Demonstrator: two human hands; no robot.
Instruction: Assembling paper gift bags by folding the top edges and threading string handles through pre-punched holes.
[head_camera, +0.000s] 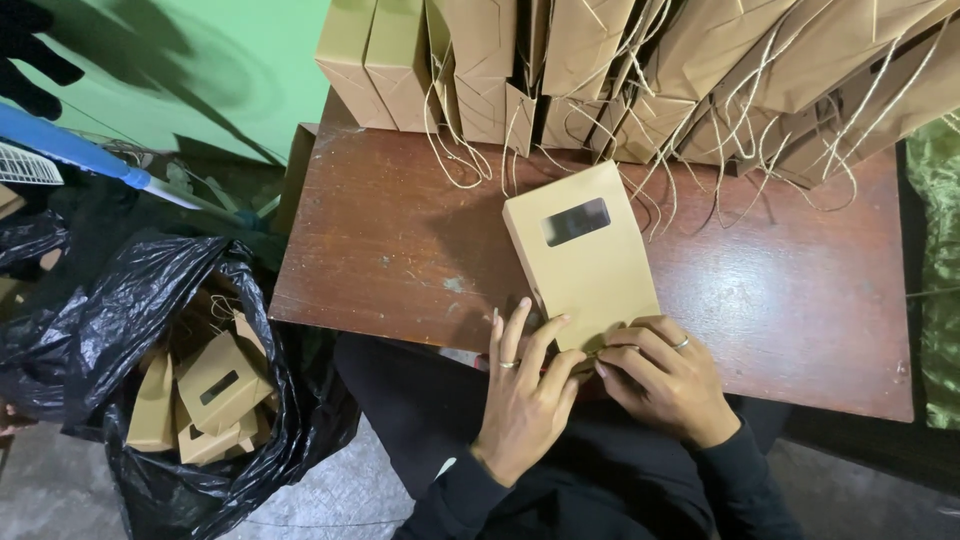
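Note:
A tan paper bag (585, 255) with a small rectangular window lies flat on the reddish wooden table (400, 250). Its near end reaches the table's front edge. My left hand (522, 395) presses its fingers against the bag's near left corner. My right hand (668, 378) grips the bag's near right corner, thumb and fingers pinched on the paper. Both hands wear a ring.
Several tan paper bags with twine handles (640, 80) stand in a row along the table's far side. A black plastic sack (120, 330) on the floor at left holds more windowed bags (215, 385). Green cloth (940, 280) hangs at the right edge.

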